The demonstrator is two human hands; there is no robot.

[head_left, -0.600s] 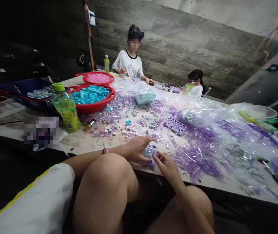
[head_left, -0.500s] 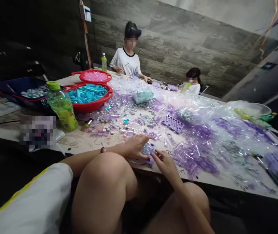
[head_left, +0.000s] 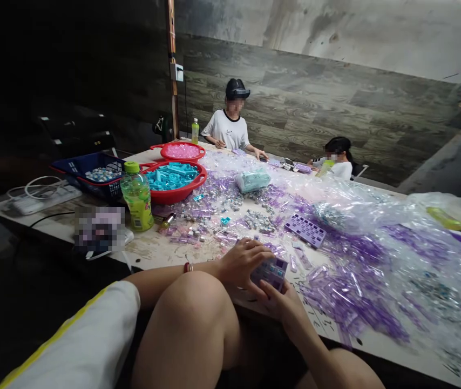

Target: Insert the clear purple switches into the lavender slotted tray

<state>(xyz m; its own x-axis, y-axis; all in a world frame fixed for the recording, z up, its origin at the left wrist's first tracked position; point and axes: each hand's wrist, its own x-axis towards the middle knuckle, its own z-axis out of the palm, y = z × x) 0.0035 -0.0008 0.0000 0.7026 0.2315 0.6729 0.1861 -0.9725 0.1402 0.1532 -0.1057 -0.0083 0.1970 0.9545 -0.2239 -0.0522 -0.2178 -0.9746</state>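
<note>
At the table's near edge, both hands hold a small purple slotted plate (head_left: pixel 276 269), tilted, with pale pieces in some of its slots. My left hand (head_left: pixel 243 265) comes from the left, its fingers curled over the plate's far side and partly covering it. My right hand (head_left: pixel 286 305) grips the near right edge with the thumb on the face; its other fingers are hidden underneath. Beyond them lies another purple slotted plate (head_left: pixel 305 229). To the right spreads a pile of clear purple plastic pieces (head_left: pixel 352 292).
Red baskets hold turquoise pieces (head_left: pixel 174 177) and pink pieces (head_left: pixel 180 151). A green drink bottle (head_left: pixel 136 202) stands beside a dark blue basket (head_left: pixel 87 183). A teal-wrapped packet (head_left: pixel 253 180) and clear plastic bags (head_left: pixel 376 202) lie farther back. Two people (head_left: pixel 230 129) sit across the table.
The view has shifted, so the scene sits lower and farther right. The plate in my hands now shows more of its slotted face, and my left fingers have folded over it.
</note>
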